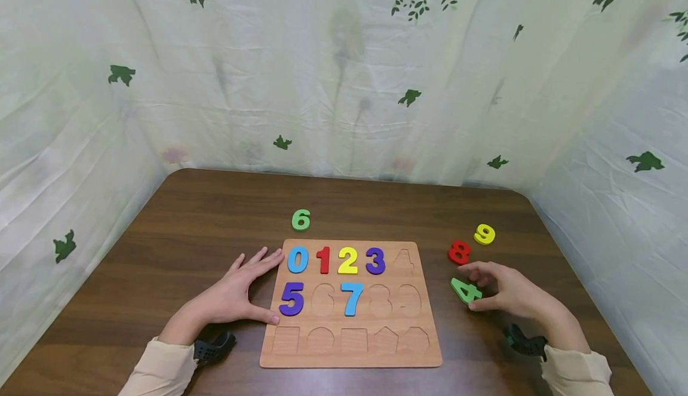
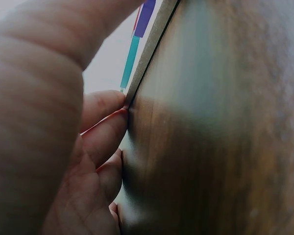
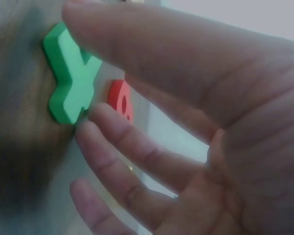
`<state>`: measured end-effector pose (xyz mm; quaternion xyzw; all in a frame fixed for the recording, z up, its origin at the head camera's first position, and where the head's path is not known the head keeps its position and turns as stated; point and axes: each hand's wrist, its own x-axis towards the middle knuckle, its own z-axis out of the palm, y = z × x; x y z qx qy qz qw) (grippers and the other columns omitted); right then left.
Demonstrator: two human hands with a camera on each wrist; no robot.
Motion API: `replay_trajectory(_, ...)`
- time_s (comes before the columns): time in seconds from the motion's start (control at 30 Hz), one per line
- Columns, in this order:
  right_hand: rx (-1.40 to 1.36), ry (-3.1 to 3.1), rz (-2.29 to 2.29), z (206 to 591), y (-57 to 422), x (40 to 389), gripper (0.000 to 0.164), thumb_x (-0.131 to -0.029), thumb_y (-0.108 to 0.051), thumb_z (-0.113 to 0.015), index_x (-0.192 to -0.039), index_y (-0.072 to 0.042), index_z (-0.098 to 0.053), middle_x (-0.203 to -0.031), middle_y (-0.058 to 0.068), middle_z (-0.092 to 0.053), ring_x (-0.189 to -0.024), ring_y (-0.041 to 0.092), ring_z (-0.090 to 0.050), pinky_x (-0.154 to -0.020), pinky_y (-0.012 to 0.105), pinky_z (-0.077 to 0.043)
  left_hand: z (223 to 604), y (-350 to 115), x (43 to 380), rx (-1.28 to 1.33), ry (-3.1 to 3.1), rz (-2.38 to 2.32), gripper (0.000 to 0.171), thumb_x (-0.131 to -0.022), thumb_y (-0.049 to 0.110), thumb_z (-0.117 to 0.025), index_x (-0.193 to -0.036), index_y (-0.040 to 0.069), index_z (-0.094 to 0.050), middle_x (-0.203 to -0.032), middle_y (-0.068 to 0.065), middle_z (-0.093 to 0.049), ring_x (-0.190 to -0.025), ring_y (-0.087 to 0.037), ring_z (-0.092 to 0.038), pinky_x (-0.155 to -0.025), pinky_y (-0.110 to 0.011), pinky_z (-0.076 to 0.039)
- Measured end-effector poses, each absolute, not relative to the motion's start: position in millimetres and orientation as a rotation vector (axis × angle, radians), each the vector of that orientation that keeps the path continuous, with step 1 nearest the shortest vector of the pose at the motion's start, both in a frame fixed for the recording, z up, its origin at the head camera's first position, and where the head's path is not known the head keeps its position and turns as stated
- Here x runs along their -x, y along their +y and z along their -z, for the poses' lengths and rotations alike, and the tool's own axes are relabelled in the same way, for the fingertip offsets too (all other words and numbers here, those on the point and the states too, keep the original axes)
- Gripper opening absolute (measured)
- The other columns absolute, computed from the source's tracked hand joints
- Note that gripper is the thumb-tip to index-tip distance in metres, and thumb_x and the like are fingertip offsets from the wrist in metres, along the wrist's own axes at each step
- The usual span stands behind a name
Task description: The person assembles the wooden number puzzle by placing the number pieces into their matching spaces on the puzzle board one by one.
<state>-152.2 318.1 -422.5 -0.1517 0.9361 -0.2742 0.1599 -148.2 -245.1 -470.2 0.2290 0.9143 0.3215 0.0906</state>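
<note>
My left hand (image 1: 236,294) is spread along the left edge of a wooden number board (image 1: 352,348), thumb on the lower left side and index finger at the upper left corner. In the left wrist view its fingertips (image 2: 115,100) meet the board's edge. At the right, my right hand (image 1: 510,291) is around a green number 4 (image 1: 465,291) lying on the table, thumb at its near corner and the other fingers loosely bent beyond it. The right wrist view shows the green 4 (image 3: 71,78) between thumb and fingertips, with a red 8 (image 3: 120,98) behind.
The board holds a blue 0 (image 1: 298,260), red 1 (image 1: 323,260), yellow 2 (image 1: 348,261), purple 3 (image 1: 375,261), purple 5 (image 1: 291,298) and blue 7 (image 1: 352,298); several outlined recesses show bare wood. A green 6 (image 1: 301,220) lies behind it, a yellow 9 (image 1: 485,234) at right.
</note>
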Motion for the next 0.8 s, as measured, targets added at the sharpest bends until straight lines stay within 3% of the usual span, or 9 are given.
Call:
replay_trajectory(0.23,0.452,2.667,0.808,424.4,319.2,149.2,0.067,-0.082,-0.023,-0.094,-0.142,-0.01,-0.066,-0.114,0.003,-0.068,-0.102,0.018,-0.067,-0.088,0.04,-0.058,471.4,-245.5,148.7,-0.679,2.721,-0.951,0.124,-0.069,0.062,-0.096,-0.168,0.013,-0.039,-0.175,-0.013,-0.036,-0.165,-0.05,-0.018,-0.128,-0.077,-0.001)
replay_trajectory(0.47,0.459,2.688,0.804,428.4,317.9,149.3,0.064,-0.083,-0.021,-0.094,-0.14,-0.01,-0.067,-0.11,0.001,-0.066,-0.096,0.013,-0.063,-0.082,0.03,-0.056,471.7,-245.6,148.9,-0.674,2.719,-0.949,0.124,-0.069,0.062,-0.096,-0.168,0.013,-0.039,-0.175,-0.013,-0.035,-0.165,-0.05,-0.018,-0.128,-0.077,-0.001)
replay_trajectory(0.8,0.44,2.691,0.8,433.4,313.9,152.5,0.062,-0.083,-0.022,-0.093,-0.139,-0.011,-0.068,-0.105,0.001,-0.061,-0.09,0.014,-0.058,-0.076,0.027,-0.052,470.9,-245.7,148.7,-0.668,2.721,-0.94,0.124,-0.069,0.063,-0.096,-0.168,0.013,-0.039,-0.175,-0.013,-0.036,-0.165,-0.05,-0.018,-0.128,-0.077,-0.001)
